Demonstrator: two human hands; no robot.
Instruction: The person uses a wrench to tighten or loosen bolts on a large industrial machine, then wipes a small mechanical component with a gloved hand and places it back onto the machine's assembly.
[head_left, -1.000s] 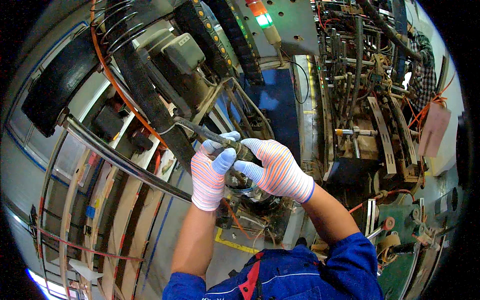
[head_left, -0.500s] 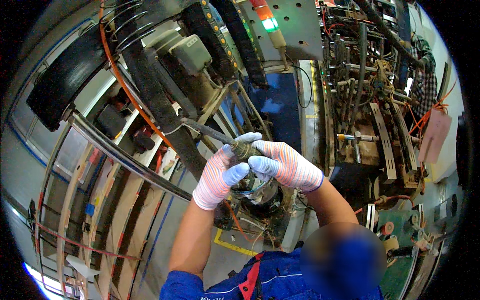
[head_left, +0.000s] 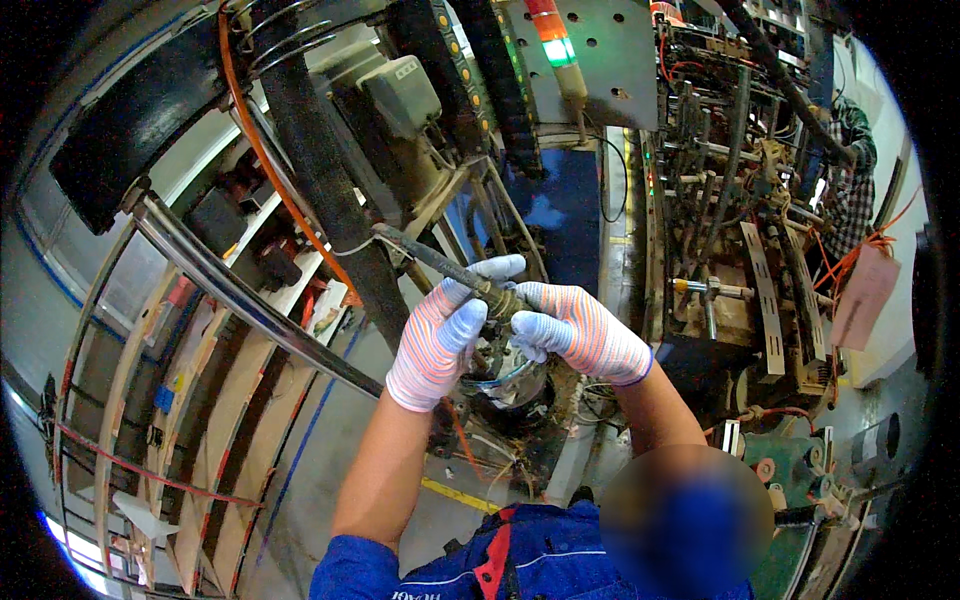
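Observation:
A dark hose (head_left: 432, 259) slants down from the upper left and ends in a dirty, greenish-brown fitting (head_left: 499, 299) at the middle. My left hand (head_left: 438, 335), in a striped glove with pale blue fingertips, is closed around the hose near that fitting. In the same kind of glove, my right hand (head_left: 590, 330) pinches the fitting's end between thumb and fingers. Just below both hands stands a round dark vessel (head_left: 515, 385) with a shiny, wrinkled lining at its rim. The fingers partly hide its opening and the fitting.
A machine with rods and slotted plates (head_left: 762, 290) fills the right side; a person in a checked shirt (head_left: 850, 190) stands behind it. At left are a curved metal rail (head_left: 240, 290) and a rack of boards (head_left: 190, 400). A signal light (head_left: 555, 45) glows green above.
My left fingers have loosened and shifted along the hose, so more of the fitting shows. The view has moved slightly. Both hands remain over the vessel.

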